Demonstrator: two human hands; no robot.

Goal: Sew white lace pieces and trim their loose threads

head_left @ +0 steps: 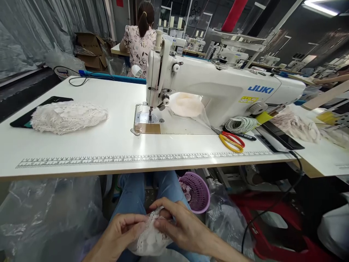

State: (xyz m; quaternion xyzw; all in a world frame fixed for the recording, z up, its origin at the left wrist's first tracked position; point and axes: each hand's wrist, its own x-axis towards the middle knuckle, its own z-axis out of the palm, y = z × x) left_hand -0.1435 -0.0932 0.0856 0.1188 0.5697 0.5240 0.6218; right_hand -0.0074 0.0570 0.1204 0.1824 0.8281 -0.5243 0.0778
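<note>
A piece of white lace fabric (pixel 150 238) is bunched up over my lap, below the table edge. My left hand (pixel 122 233) pinches its left side between thumb and fingers. On the other side, my right hand (pixel 180 225) grips the upper right part, with the thumb pressed on the lace and the fingers curled behind it. Part of the fabric is hidden by my fingers. Above and ahead stands a white sewing machine (pixel 218 82), its needle area over the metal plate (pixel 145 117). A pile of white lace (pixel 69 116) lies at the left of the table.
Red-and-yellow-handled scissors (pixel 231 141), a coil of pale cord (pixel 240 124) and a black marker lie at the machine's right. A ruler strip (pixel 131 159) runs along the front edge. Below stands a purple basket (pixel 200 193). A person (pixel 141 43) sits ahead, back turned.
</note>
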